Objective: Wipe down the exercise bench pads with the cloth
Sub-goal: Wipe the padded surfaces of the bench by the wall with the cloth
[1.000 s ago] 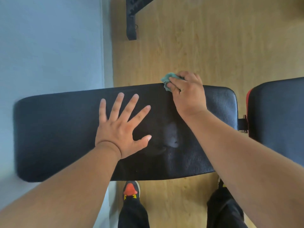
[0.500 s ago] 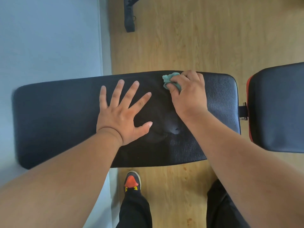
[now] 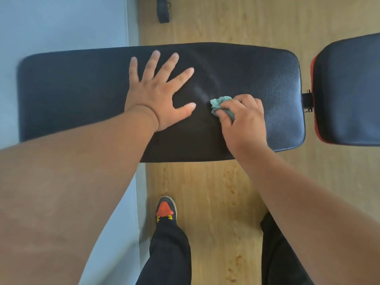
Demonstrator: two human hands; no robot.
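A long black bench pad [image 3: 74,93] lies across the view. My left hand [image 3: 158,93] rests flat on its middle with fingers spread. My right hand [image 3: 244,120] grips a bunched teal cloth [image 3: 221,103] and presses it on the pad just right of my left thumb. A faint damp streak runs up the pad from the cloth. A second black pad with a red edge [image 3: 349,89] sits at the right, joined by a metal bracket [image 3: 307,100].
The bench stands on a light wooden floor [image 3: 216,192]; a pale blue mat or floor area [image 3: 61,23] lies at the left. A black frame foot [image 3: 163,9] shows at the top. My legs and a dark shoe with an orange toe [image 3: 165,208] stand below the pad.
My right hand has drawn the cloth from the pad's far edge toward the near side, leaving a damp streak. My left hand stayed flat in place.
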